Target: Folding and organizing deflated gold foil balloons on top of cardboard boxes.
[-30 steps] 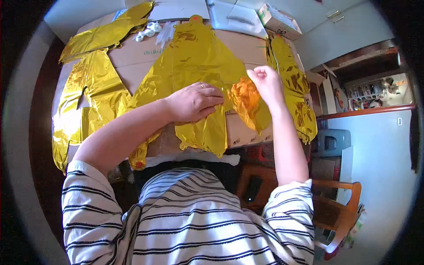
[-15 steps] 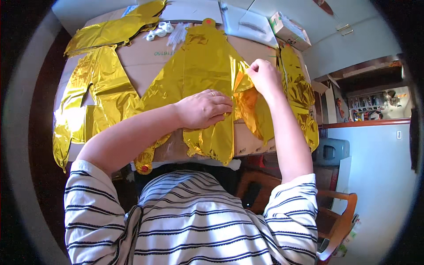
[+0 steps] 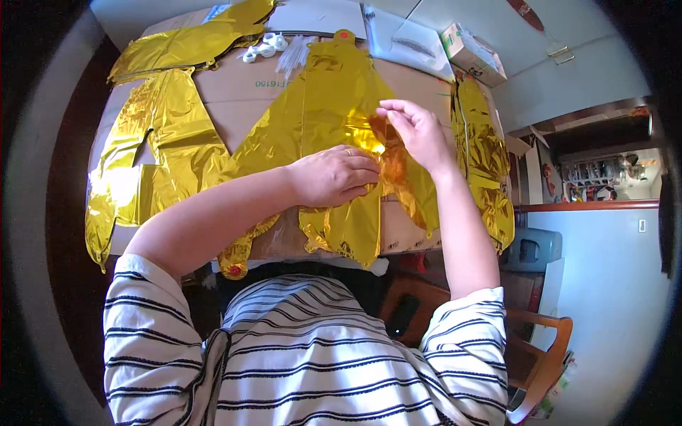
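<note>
A large gold foil balloon (image 3: 334,92), uninflated, lies spread over the cardboard in front of me. My left hand (image 3: 337,176) rests palm down on its lower middle, fingers together and pressing the foil; a ring shows on one finger. Just above the balloon's right part is my right hand (image 3: 420,136), its thumb and index finger slightly apart with no foil visibly pinched between them. Beneath it, the crumpled foil reflects orange. A red dot marks the balloon's top tab, and another the tab at its lower left.
More flat gold balloons lie at the left (image 3: 174,135), far left (image 3: 192,46) and right edge (image 3: 483,156). Behind are white tape rolls (image 3: 266,46), clear straws (image 3: 291,57), a plastic bag (image 3: 408,42) and a tissue box (image 3: 472,53). A wooden chair (image 3: 547,341) stands at right.
My right hand has let go of the foil edge and shifted slightly left. The lifted flap has dropped and turned leftward. My left hand stays in place on the balloon.
</note>
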`<state>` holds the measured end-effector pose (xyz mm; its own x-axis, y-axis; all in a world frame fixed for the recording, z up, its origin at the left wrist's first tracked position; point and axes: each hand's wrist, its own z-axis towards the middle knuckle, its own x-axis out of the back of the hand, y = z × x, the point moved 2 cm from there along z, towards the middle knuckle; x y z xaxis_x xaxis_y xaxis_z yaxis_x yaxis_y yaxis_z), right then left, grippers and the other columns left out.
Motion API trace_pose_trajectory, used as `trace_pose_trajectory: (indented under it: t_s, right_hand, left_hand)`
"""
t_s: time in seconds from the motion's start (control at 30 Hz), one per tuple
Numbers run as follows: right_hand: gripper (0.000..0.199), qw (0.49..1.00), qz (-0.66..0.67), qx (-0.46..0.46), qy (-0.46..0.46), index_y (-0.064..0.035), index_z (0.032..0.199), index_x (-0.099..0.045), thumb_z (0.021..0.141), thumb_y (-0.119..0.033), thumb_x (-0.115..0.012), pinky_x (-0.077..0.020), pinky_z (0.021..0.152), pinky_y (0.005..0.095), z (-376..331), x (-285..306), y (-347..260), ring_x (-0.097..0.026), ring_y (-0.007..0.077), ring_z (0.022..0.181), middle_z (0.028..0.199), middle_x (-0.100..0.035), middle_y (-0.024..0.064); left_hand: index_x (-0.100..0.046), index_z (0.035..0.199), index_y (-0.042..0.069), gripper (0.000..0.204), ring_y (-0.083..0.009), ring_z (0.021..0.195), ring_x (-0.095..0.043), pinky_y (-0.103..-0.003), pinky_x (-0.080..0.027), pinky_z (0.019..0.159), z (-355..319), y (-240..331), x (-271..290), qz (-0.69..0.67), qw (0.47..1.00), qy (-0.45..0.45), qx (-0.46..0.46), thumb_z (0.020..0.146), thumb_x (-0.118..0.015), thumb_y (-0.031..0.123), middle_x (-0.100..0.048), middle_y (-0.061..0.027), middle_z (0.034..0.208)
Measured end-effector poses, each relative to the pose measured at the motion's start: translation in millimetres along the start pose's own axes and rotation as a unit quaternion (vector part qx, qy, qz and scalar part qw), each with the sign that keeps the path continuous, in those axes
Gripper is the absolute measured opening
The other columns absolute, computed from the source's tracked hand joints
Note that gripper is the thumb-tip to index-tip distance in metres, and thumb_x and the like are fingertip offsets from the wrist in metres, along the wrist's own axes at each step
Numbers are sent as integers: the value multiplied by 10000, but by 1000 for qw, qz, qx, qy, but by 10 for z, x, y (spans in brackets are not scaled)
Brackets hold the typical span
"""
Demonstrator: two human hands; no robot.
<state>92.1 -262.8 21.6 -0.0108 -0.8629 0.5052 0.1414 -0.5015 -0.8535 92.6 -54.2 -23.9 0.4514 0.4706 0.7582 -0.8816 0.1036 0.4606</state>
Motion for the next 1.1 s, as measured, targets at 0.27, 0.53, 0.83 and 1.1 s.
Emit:
trace_pose_trajectory:
  t_s: [0.27, 0.53, 0.83, 1.1]
  right_hand:
    - [248, 949, -244, 183, 75, -23, 1118, -718, 881, -73, -664, -529, 966, 386, -164, -138, 247, -665, 327, 1113, 1210, -694, 164]
    - [305, 914, -342, 217, 3, -46, 1247, -678, 967, -130, -592, -391, 1130, 441, -188, -273, 201, -528, 340, 1323, 1372, -626, 114]
    - [356, 928, -309, 205, -13, -57, 1309, -636, 974, -164, -579, -371, 1154, 439, -201, -276, 289, -489, 355, 1353, 1437, -571, 109]
    - [315, 933, -289, 212, 14, -54, 1222, -676, 915, -103, -628, -390, 1140, 444, -207, -296, 235, -520, 347, 1319, 1386, -608, 110]
  left_hand:
    - [-676, 1152, 23, 293, -321, 1203, -587, -444, -455, 1039, 6, -4, -6, -8, 1000, -11, 1, 920, -682, 201, -641, -130, 1264]
    - [-680, 1159, 20, 299, -331, 1206, -584, -443, -454, 1043, 5, -13, 20, -15, 1000, -15, -2, 917, -692, 195, -640, -141, 1265]
    - [-691, 1073, -11, 210, -343, 1120, -627, -424, -517, 951, 13, -27, 104, -103, 993, 57, -18, 901, -708, 108, -647, -182, 1203]
    - [-678, 1036, -9, 160, -329, 987, -651, -395, -527, 892, 40, -75, 621, -70, 962, 175, 198, 901, -655, 73, -661, -159, 1009]
